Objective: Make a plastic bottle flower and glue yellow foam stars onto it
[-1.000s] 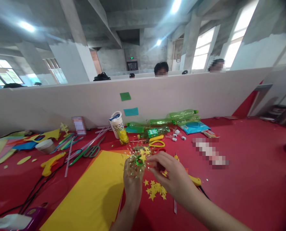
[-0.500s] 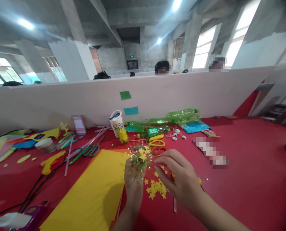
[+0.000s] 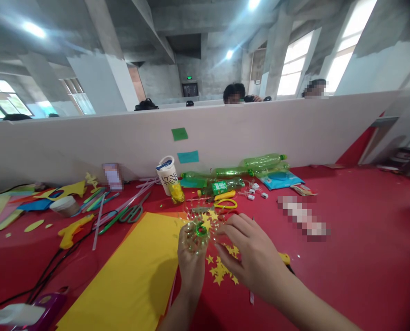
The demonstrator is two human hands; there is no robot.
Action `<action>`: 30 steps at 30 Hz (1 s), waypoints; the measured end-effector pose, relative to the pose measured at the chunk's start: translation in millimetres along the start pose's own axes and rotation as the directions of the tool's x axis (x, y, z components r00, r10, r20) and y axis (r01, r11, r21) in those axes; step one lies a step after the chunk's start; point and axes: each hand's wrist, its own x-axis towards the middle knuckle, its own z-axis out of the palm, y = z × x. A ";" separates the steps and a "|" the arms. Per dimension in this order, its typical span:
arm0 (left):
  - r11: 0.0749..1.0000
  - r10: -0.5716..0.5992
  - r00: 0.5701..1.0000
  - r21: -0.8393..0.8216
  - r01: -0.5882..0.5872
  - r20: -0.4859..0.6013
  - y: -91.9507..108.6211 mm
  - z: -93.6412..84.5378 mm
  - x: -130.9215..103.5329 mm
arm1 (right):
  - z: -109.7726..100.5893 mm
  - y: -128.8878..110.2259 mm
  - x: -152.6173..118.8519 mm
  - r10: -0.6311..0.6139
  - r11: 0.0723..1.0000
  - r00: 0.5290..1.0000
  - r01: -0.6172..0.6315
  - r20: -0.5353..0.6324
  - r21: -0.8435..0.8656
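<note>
My left hand is wrapped around a cut green plastic bottle top, its clear strips splayed outward like petals and its green neck ring facing me. Yellow paper stars sit on the far strips. At the right side of the strips, my right hand has its thumb and fingers curled in on an edge of the plastic; the exact contact is blurred. Below the hands lies a pile of loose yellow stars. Left of them is a stack of yellow sheets.
Green bottles lie along the white partition, beside a white cup. Scissors, a yellow glue gun with cords and a purple power strip are at left. Yellow-handled scissors lie ahead. People sit beyond the partition.
The bottle top has tipped so its green ring shows more toward me. My right hand has shifted slightly left along the strips.
</note>
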 end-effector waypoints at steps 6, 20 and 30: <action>0.999 -0.003 1.000 0.033 0.003 0.007 1.2 0.8 -2.4 | 4.0 -0.4 -0.9 0.049 0.999 0.999 -0.049 -0.022 0.001; 0.999 -0.026 0.999 0.032 0.027 -0.021 -4.7 1.3 -0.3 | 6.5 5.2 1.0 0.249 0.867 0.968 -0.240 0.038 0.437; 0.999 -0.030 1.000 0.030 0.029 0.006 0.0 3.1 -1.4 | 6.1 6.8 -1.4 0.179 0.977 0.984 -0.177 -0.004 0.118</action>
